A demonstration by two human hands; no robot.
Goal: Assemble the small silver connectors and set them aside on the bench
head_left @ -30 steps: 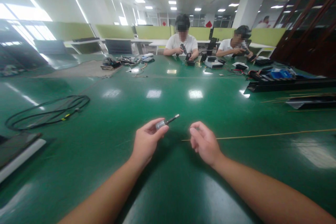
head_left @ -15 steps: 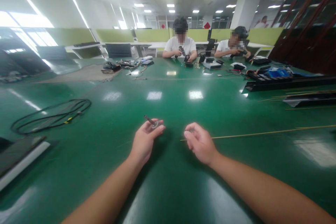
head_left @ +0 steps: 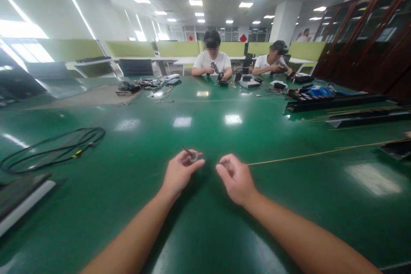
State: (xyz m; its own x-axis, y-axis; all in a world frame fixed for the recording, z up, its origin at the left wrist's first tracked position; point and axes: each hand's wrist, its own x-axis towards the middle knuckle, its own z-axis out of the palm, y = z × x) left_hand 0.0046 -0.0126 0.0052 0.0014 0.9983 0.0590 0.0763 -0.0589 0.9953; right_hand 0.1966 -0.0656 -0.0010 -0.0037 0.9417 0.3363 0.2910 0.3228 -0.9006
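My left hand [head_left: 176, 176] is closed around a small metal shaft with a round disc [head_left: 193, 157]. The dark shaft end points up and left above the fingers, while the disc sits by the thumb and fingertips. Just to the right, my right hand [head_left: 236, 178] is closed in a pinch with its fingertips turned toward the left hand. A tiny greyish piece [head_left: 224, 164] shows between those fingers, too small to name. A narrow gap separates the two hands above the green table [head_left: 205, 231]. Behind the right hand a thin yellowish rod [head_left: 289, 159] runs off to the right.
A coiled black cable [head_left: 64, 145] lies left, with a dark, white-edged flat object [head_left: 27, 201] nearer. Black channels [head_left: 334, 103], more thin rods and electronic parts lie at the right. Two people [head_left: 212, 62] sit across the table handling dark tools, with parts before them.
My hands have come closer together, the right one moving left toward the left one. The view has turned a little to the right. Both hands keep their grips.
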